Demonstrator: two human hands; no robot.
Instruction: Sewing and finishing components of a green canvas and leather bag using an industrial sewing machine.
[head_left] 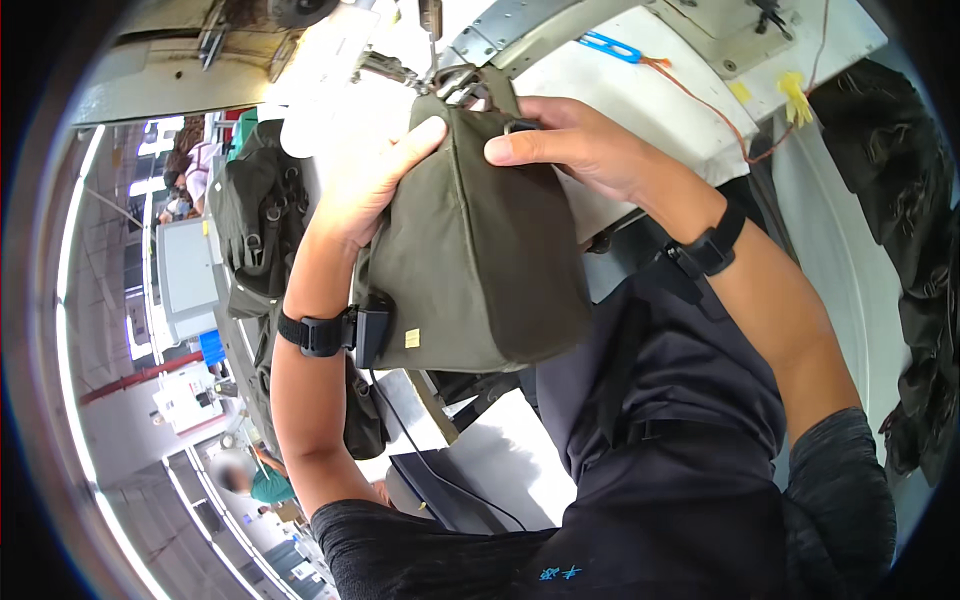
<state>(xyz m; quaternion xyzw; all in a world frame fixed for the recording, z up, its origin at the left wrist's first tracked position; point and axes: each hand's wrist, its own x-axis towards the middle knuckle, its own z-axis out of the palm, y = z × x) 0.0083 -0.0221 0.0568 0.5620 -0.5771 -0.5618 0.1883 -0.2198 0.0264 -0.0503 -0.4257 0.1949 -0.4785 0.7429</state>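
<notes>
From here I spot small blue characters [559, 574] on the worker's black clothing [680, 520]. The olive bag [430, 255] carries a pale yellow label [412, 338]; any print on it is too small to read.

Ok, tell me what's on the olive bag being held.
On the olive bag: thumbs of the left hand and right hand, plus a small yellow label. Its inside and far side are hidden.

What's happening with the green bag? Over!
Left hand, right hand: both holding green bag. Top end near metal machine parts. Black cable from left wristband, not across bag.
</notes>
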